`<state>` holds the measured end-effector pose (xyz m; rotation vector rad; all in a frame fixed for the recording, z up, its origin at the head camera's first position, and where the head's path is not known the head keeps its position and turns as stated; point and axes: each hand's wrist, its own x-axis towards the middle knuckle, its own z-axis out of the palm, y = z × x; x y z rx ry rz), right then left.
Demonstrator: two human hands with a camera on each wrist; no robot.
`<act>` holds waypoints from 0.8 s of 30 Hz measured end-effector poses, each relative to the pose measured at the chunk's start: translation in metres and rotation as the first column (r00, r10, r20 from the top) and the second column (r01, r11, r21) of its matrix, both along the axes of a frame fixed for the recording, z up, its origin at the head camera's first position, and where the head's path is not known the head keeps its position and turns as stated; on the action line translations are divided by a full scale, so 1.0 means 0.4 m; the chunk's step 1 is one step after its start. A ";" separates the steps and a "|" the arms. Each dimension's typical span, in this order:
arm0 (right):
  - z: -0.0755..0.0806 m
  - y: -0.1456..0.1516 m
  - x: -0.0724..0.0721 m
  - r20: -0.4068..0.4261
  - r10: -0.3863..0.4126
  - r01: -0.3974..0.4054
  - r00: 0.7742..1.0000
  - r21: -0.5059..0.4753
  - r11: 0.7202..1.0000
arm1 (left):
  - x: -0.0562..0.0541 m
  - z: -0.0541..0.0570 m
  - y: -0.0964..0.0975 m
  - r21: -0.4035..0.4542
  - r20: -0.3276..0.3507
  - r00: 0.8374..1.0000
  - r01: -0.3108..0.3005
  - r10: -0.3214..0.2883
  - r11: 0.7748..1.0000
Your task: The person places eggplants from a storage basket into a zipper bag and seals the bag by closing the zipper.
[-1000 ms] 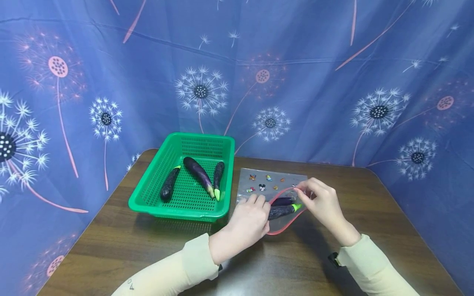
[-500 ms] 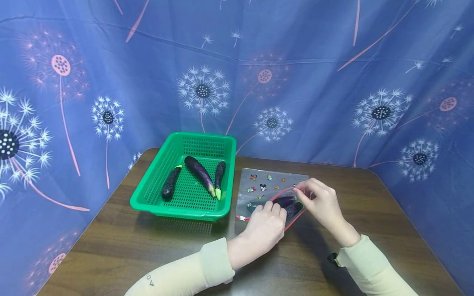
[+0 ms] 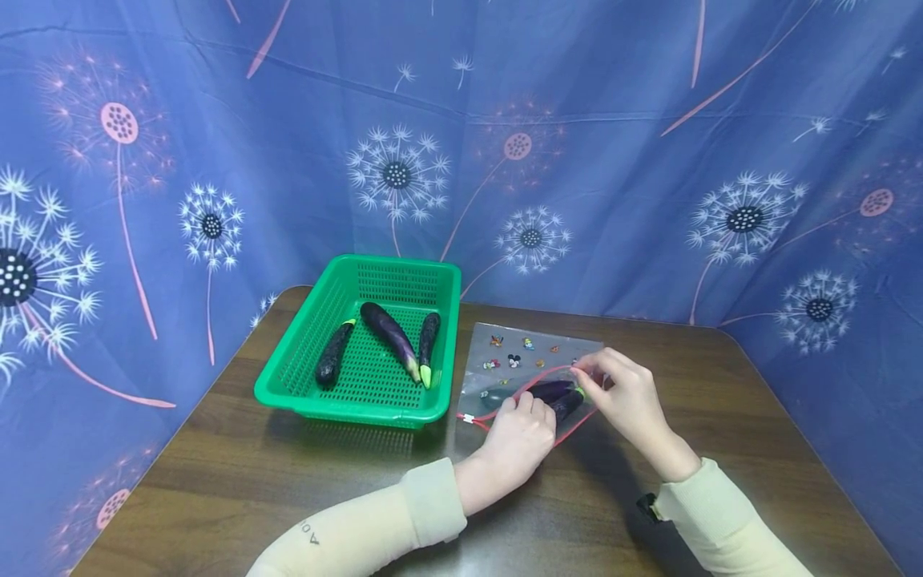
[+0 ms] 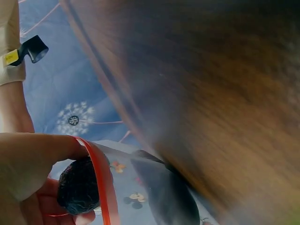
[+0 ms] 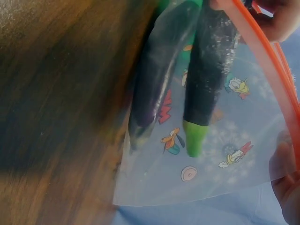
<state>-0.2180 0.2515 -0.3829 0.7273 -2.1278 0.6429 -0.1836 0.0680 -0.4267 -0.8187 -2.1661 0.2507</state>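
A clear zip bag (image 3: pixel 551 330) with a red rim and small cartoon prints lies on the table, its mouth held apart. At the far side of the mouth my right hand (image 3: pixel 623 393) pinches the red edge between thumb and fingers. My left hand (image 3: pixel 521 433) reaches to the opening and grips the wrinkled end of a slim dark eggplant (image 4: pixel 78 187). That eggplant's bright green stem end (image 5: pixel 194 136) shows inside the bag in the right wrist view. Beside it in the bag lies a smooth purple eggplant (image 5: pixel 157 79).
Left of the bag stands a green perforated basket (image 3: pixel 288 397). In it are a large purple eggplant (image 3: pixel 389 336) and two slimmer dark ones with green ends. A blue dandelion-print cloth (image 3: pixel 461 64) hangs behind the wooden table (image 3: pixel 216 489).
My left hand has moved right and brought the slim dark eggplant further into the bag. The right hand keeps its place at the rim, and the bag's white slider now shows.
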 end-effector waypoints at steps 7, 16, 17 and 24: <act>-0.002 0.003 0.003 -0.004 0.004 -0.004 1.000 -0.007 1.000 | -0.019 -0.016 0.002 -0.018 0.014 0.999 -0.035 0.035 0.999; -0.006 0.009 0.006 0.042 -0.015 0.016 0.999 -0.011 1.000 | 0.000 0.029 -0.037 -0.003 0.094 0.994 0.061 -0.061 0.998; -0.006 0.010 0.006 0.044 -0.016 0.017 0.999 -0.010 1.000 | 0.005 0.040 -0.044 0.001 0.118 0.990 0.079 -0.079 0.997; -0.008 0.011 0.004 0.002 -0.019 0.019 1.000 0.000 1.000 | 0.034 0.117 -0.092 0.101 0.251 0.953 0.151 -0.172 0.983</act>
